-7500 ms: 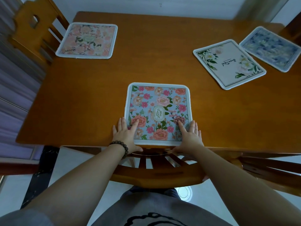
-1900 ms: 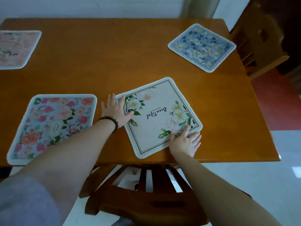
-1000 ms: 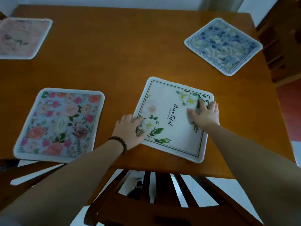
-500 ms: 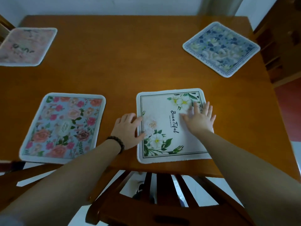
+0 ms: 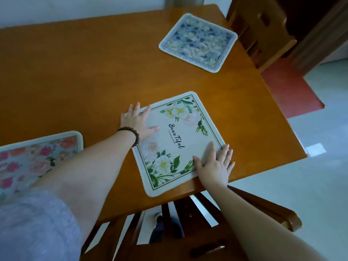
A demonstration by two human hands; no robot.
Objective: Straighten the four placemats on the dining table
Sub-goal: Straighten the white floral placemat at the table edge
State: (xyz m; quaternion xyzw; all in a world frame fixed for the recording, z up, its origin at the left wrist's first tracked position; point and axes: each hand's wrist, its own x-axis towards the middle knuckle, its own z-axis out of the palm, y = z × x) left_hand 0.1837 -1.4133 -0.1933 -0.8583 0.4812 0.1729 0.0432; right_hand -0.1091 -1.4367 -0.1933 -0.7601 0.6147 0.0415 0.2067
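Observation:
A white placemat with green leaves and the word "Beautiful" [image 5: 175, 136] lies near the front edge of the wooden dining table [image 5: 84, 76]. My left hand [image 5: 137, 121] presses flat on its far left corner. My right hand [image 5: 216, 164] presses flat on its near right corner at the table edge. A pink floral placemat [image 5: 35, 157] lies at the left, partly under my arm. A blue floral placemat [image 5: 197, 42] sits skewed at the far right corner. The fourth placemat is out of view.
A wooden chair [image 5: 188, 232] is tucked under the table right in front of me. Another chair [image 5: 261, 27] stands at the table's right end. A red rug [image 5: 290, 85] and pale floor tiles lie beyond.
The view has swung to the right. My left hand moved from the white placemat's near left side to its far left corner, my right hand to the near right corner.

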